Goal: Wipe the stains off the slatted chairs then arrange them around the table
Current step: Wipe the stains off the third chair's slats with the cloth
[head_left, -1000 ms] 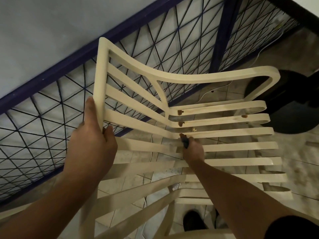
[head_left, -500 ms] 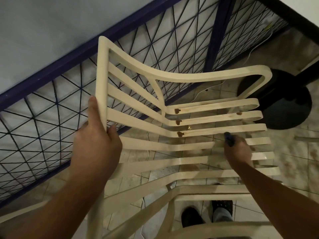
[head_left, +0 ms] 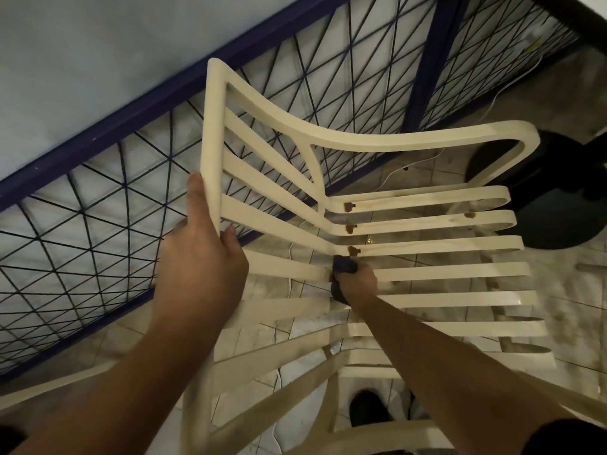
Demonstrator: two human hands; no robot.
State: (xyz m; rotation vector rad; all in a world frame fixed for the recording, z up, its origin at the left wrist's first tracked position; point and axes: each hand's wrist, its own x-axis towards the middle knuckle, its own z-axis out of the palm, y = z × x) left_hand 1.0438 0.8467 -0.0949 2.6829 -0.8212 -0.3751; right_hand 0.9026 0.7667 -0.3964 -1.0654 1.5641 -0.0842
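Left hand (head_left: 200, 274) is gripping the slatted chair's (head_left: 443, 272) side rail; right hand (head_left: 361, 282) is clutching a dark cloth (head_left: 344, 266); slats are running left-right.

Smooth cream plastic slatted chair (head_left: 410, 221); dark metal grille (head_left: 98, 257); matt floor tiles (head_left: 565, 310).

Single view, head-worn, wide-angle. Faces forward and steeply down along both forearms. Left hand (head_left: 200, 257) and right hand (head_left: 358, 280) sit mid-frame, near the lens. The slatted chair (head_left: 361, 142) fills most of the frame, close. Tiled floor (head_left: 574, 307) and a shoe (head_left: 368, 408) show through the slats, directly below. A grid railing (head_left: 98, 241) runs tilted across the upper left.
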